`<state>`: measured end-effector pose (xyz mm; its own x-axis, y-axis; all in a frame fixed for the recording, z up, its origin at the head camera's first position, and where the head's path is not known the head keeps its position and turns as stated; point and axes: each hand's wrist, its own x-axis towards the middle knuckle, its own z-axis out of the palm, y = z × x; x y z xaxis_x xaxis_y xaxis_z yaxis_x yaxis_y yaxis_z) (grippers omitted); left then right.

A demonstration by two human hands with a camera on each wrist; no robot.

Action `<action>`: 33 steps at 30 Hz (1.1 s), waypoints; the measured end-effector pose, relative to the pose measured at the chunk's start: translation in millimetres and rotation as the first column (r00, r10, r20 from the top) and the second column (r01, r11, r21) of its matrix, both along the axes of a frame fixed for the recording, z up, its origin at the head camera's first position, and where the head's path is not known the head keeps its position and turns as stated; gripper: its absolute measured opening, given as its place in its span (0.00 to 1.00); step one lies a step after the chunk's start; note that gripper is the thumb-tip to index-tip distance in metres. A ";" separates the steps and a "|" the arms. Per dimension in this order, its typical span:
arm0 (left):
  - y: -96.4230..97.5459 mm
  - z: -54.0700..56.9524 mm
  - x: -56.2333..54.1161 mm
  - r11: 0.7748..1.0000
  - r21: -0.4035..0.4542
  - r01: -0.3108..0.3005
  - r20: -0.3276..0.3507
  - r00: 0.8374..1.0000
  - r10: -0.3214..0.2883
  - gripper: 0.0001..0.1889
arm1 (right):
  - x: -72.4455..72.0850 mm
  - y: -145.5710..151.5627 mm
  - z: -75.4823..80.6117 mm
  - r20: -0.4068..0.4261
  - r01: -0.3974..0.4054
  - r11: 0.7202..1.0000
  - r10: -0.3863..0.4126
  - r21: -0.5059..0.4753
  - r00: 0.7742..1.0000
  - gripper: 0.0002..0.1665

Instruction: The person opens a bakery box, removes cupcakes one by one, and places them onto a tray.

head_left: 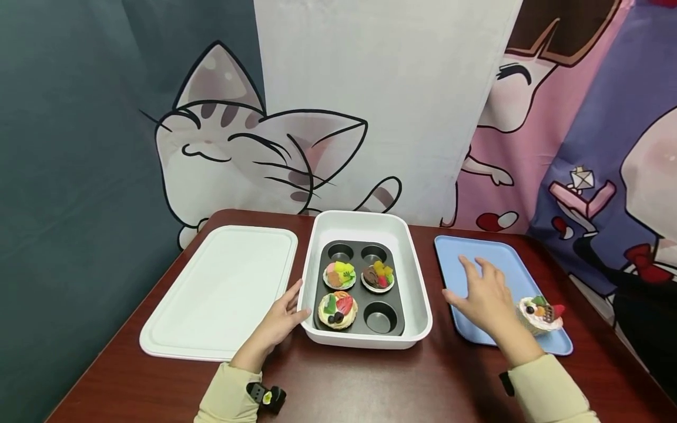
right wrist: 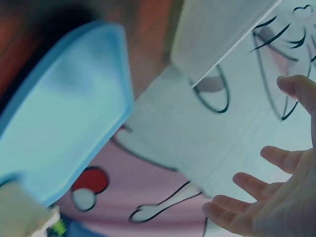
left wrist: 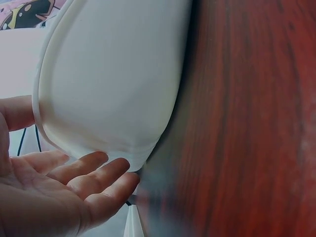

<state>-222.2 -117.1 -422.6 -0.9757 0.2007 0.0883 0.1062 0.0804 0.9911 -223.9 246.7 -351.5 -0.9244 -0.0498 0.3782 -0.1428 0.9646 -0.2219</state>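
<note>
My left hand [head_left: 282,317] holds the near left corner of a white tub [head_left: 418,282], thumb over the rim and fingers along the outer wall in the left wrist view. Inside the tub lies a dark muffin pan [head_left: 361,311] with six cups. Three of them hold cupcakes: one with strawberry and berries [head_left: 337,310], one with yellow and green topping [head_left: 339,274], one with chocolate and fruit [head_left: 378,276]. Over the blue tray [head_left: 460,249] my right hand [head_left: 483,296] is spread, nothing between its fingers. A cream-topped cupcake [head_left: 539,314] lies tilted on that tray, beside the right wrist.
To the left of the tub lies a flat white tray [head_left: 222,288]. All stand on a dark red-brown table [head_left: 359,382]. A cartoon-printed curtain [head_left: 423,88] hangs right behind the table's far edge.
</note>
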 end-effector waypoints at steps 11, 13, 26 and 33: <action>1.4 2.5 0.9 1.000 -0.016 -0.009 0.006 1.000 0.010 0.34 | 5.6 -39.8 -3.4 -0.011 -0.145 0.989 0.145 -0.014 0.989 0.42; 1.8 2.4 0.2 1.000 -0.018 -0.010 0.006 1.000 0.010 0.34 | 6.0 -43.9 -4.5 -0.014 -0.162 0.987 0.161 -0.016 0.987 0.43; 1.6 3.7 2.5 1.000 -0.018 -0.017 0.005 1.000 0.017 0.34 | 9.9 -75.3 -12.2 -0.014 -0.260 0.965 0.260 -0.017 0.966 0.40; 1.5 3.4 3.6 0.999 -0.016 -0.028 0.012 1.000 0.028 0.34 | 12.1 -93.3 -13.5 -0.001 -0.278 0.961 0.278 -0.006 0.961 0.40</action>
